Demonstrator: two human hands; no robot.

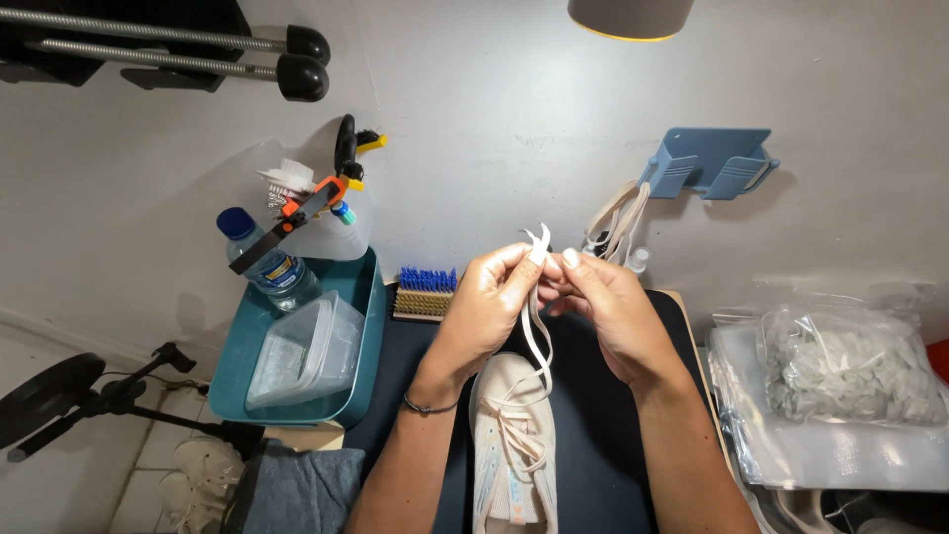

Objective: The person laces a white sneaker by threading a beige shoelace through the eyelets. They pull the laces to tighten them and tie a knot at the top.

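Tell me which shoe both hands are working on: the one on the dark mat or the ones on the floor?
The pale lace-up shoe on the dark mat; both hands hold its white laces.

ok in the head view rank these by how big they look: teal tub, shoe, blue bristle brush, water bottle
1. Teal tub, the largest.
2. Pale shoe, though it lies nearer the camera and runs off the bottom edge.
3. Water bottle, partly hidden by a clamp.
4. Blue bristle brush, the smallest.
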